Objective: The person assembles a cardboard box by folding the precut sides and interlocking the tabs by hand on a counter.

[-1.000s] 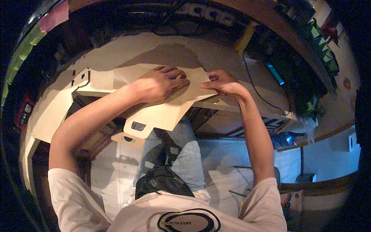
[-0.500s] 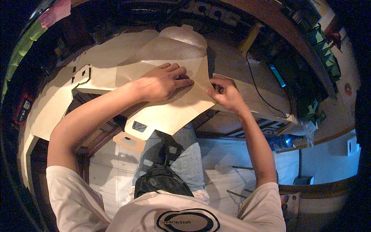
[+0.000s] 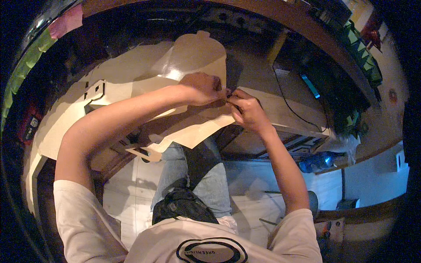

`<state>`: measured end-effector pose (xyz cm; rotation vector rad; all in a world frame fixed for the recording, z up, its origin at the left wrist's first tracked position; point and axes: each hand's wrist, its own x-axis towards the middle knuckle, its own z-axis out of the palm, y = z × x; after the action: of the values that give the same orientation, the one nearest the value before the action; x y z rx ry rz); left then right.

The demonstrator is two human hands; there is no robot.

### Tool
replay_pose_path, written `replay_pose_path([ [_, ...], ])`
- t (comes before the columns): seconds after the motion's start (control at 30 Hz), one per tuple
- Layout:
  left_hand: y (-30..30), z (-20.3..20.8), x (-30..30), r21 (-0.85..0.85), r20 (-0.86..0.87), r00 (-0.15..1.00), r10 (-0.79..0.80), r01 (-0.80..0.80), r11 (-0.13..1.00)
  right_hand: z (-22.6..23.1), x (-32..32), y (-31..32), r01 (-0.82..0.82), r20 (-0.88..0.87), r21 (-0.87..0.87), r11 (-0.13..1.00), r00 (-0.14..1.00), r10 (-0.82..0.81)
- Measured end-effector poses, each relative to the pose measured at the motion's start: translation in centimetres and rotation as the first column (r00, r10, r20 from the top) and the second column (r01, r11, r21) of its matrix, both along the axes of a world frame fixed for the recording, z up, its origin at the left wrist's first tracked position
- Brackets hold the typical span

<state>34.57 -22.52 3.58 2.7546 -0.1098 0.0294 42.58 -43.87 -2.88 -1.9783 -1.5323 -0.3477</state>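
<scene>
A tan die-cut cardboard box blank (image 3: 197, 131) lies across the near edge of the table, with a rounded tabbed flap at its far end. Its near panel tilts over my lap and ends in a cut-out handle flap (image 3: 147, 153). My left hand (image 3: 202, 89) is closed in a pinch at the middle of the blank, knuckles up. Close beside it, my right hand (image 3: 249, 109) pinches the right edge. Between the two sets of fingertips the card is bent up along a crease. The exact fold is hidden by the fingers.
More flat cardboard (image 3: 61, 127) with cut slots covers the table to the left. At the right lie a black cable (image 3: 291, 105) and a device with a lit blue screen (image 3: 310, 86). A blue bottle (image 3: 316, 162) sits lower right. Green folded pieces (image 3: 366, 65) line the far right.
My left hand has gone from lying on the blank to a pinch farther right, next to my right hand. The card has bent, and its near panel has tilted up.
</scene>
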Motion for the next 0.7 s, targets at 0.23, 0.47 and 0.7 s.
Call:
replay_pose_path([
  [0.23, 1.7, -2.7, -3.6, 0.240, 0.185, 0.915, -0.359, 0.312, 0.919, 1.7, -0.6, 0.4, 0.014, -0.538, 0.001, 1.000, 0.843, -0.011],
  [0.47, 2.3, -3.3, -3.7, 0.208, 0.178, 0.905, -0.387, 0.350, 0.913, 0.4, -3.2, 1.3, 0.232, -0.401, 0.025, 0.972, 0.893, -0.202],
  [0.7, 2.5, -3.2, -3.4, 0.192, 0.229, 0.857, -0.462, 0.426, 0.884, -2.1, -9.3, -2.0, 0.228, 0.000, 0.098, 0.969, 0.973, -0.229],
])
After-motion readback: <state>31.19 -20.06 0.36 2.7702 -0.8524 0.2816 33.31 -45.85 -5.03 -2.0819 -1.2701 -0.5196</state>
